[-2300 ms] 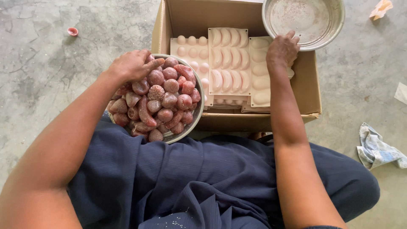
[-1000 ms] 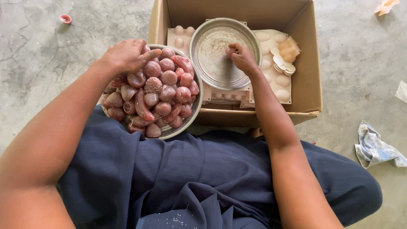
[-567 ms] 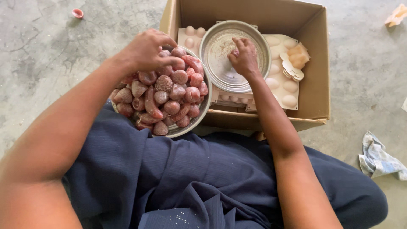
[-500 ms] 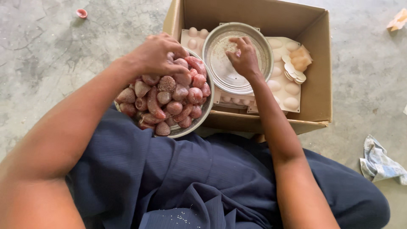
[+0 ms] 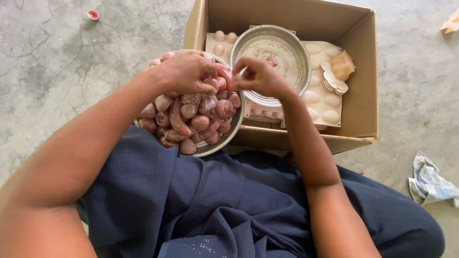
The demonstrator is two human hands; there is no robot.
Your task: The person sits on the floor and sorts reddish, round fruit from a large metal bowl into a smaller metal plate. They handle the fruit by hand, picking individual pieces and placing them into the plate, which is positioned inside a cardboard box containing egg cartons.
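Observation:
A metal bowl (image 5: 221,139) heaped with reddish sugar-coated sweets (image 5: 201,120) rests on my lap against a cardboard box (image 5: 361,102). My left hand (image 5: 184,72) lies on top of the heap, fingers curled over sweets. My right hand (image 5: 258,77) is at the bowl's right rim, fingertips pinched on a red sweet (image 5: 228,81). A second metal bowl (image 5: 287,57) sits inside the box on cream silicone moulds (image 5: 325,98); one small red sweet (image 5: 273,60) lies in it.
A stack of small cream discs and a tan piece (image 5: 337,76) lies on the moulds at the box's right. On the concrete floor are a crumpled cloth (image 5: 430,184) at right, a small red cap (image 5: 92,15) at top left, and paper (image 5: 452,23) at top right.
My right hand set the second bowl into the box, left a red sweet in it, then came back to the heaped bowl. My left hand shifted right over the heap.

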